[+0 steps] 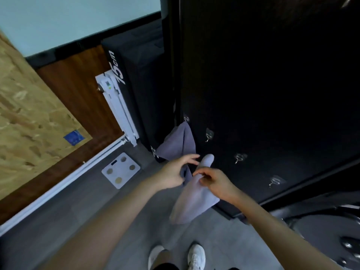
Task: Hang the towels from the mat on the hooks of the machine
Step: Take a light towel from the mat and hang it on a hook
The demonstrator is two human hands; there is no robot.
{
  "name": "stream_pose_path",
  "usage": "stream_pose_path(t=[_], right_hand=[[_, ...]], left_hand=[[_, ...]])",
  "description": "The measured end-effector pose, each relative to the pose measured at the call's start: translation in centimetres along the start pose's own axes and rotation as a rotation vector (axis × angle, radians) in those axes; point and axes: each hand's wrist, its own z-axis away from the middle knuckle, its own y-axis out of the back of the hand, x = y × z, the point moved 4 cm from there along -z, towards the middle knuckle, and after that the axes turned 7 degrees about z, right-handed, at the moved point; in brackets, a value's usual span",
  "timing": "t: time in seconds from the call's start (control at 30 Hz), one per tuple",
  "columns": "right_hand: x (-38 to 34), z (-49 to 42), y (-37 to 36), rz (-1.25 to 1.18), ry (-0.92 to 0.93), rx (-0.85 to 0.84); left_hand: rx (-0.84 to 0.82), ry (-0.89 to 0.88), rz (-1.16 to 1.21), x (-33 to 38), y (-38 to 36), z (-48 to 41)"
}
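Working at the dark side panel of the machine (pixel 272 94), the person has a pale second towel (pixel 194 199) bunched up in front of them, and this looks like the hanging step for towel number two. The right hand (pixel 216 182) has finger and thumb curled in, pinching the cloth near its upper end, so the rest droops below that hand toward the floor. The left hand (pixel 174 172) sits just beside the right one, fingers stretched forward toward the towel's rounded top. A darker fold shows under its palm, and I cannot tell whether it grips that or only brushes it. Just beyond the left hand's fingertips the first towel (pixel 178 145) hangs from the far hook (pixel 186 119). Up and beyond the right hand's knuckles is the next hook (pixel 209 136), bare, then another bare hook (pixel 238 158) and a last hook (pixel 274 182) out to that hand's outer side. So by my reckoning one towel is done and this one is midway. The next move calls for finding a corner or edge, opening a bit of cloth between both hands, and lifting it over the next hook's tip so it catches. Bunched as it is, it might slide off. No mat in sight from here. Out past the left hand, on the grey floor, lies a white bathroom scale (pixel 120 170).
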Motion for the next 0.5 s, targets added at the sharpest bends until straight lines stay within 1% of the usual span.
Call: stream_pose_path(t=[0.03, 0.1, 0.23, 0.3, 0.37, 0.43, 0.5], right_hand=[[0.2, -1.1, 0.6, -0.018, 0.004, -0.036], [0.4, -3.0, 1.5, -0.107, -0.004, -0.042], [0.9, -5.5, 2.6, -0.391, -0.146, 0.066], [1.7, -6.6, 2.6, -0.471, -0.219, 0.097], [2.3, -7.5, 2.2, -0.518, -0.287, 0.120], [2.9, -8.3, 1.7, -0.573, -0.349, 0.176], [3.5, -9.1, 1.4, -0.653, -0.399, 0.279]], left_hand=[[-0.051, -0.022, 0.014, 0.3, 0.2, -1.4], [-0.119, -0.065, -0.040, 0.7, 0.7, -3.8], [-0.233, -0.093, -0.300, -1.1, 2.3, -8.1], [-0.298, -0.112, -0.335, -3.0, 2.8, -10.2], [-0.373, -0.096, -0.274, -4.5, 2.9, -11.6], [-0.444, -0.035, -0.152, -5.8, 2.6, -12.8], [-0.420, 0.024, 0.013, -6.6, 2.2, -13.7]])
